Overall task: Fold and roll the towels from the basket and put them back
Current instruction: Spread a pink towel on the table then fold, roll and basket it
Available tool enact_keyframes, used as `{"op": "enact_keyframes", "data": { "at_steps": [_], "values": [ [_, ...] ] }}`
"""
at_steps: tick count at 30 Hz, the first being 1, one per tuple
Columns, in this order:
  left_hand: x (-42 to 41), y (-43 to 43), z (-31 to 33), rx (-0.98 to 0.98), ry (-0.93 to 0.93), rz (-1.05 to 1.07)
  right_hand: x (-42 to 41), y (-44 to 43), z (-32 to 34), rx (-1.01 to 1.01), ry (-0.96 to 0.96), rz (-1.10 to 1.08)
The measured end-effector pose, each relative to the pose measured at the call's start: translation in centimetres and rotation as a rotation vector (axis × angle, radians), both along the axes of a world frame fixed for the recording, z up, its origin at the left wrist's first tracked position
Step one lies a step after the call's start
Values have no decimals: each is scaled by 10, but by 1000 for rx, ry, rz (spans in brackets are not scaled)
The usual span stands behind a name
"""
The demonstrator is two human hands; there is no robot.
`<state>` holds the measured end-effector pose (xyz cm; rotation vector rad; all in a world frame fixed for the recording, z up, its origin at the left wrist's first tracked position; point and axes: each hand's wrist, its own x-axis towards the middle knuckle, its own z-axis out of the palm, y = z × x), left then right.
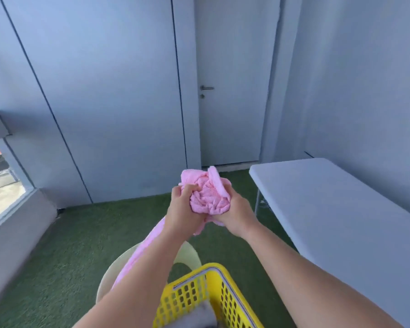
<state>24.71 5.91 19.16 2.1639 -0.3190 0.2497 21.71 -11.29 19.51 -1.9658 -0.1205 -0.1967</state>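
A soft, light, limp pink towel (pixel 210 197) is held bunched in mid-air beyond the near yellow basket (pixel 199 294), gripped by the curled fingers of the left hand (pixel 182 209) and right hand (pixel 234 209), and is judged best retaken by its corners.

Person's bare left hand (pixel 182 209), bare right hand (pixel 236 210); forearms uncovered from wrists down to frame edge at 7 and 5 o'clock. Clothing out of view.

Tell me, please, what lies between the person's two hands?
The head view shows a bunched pink towel gripped between the left hand and right hand.
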Motion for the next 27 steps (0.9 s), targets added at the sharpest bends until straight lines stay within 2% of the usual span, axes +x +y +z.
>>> {"op": "enact_keyframes", "data": {
  "at_steps": [3,8,14,17,23,27],
  "values": [
    [-4,-63,15,2,-47,-95,-23,-57,16,-11,-60,-102],
    [-46,-233,34,-14,-128,-307,-94,-214,32,-38,-126,-317],
    [-111,-435,45,-113,-140,-485,-180,-402,40,-68,-144,-482],
    [-137,-506,47,-138,-142,-560,-212,-470,42,-101,-151,-567],
    [-164,-601,30,-126,-154,-659,-257,-555,29,-82,-129,-648],
    [-165,-625,9,-60,-105,-672,-267,-585,7,-146,-18,-714]
  ]
}}
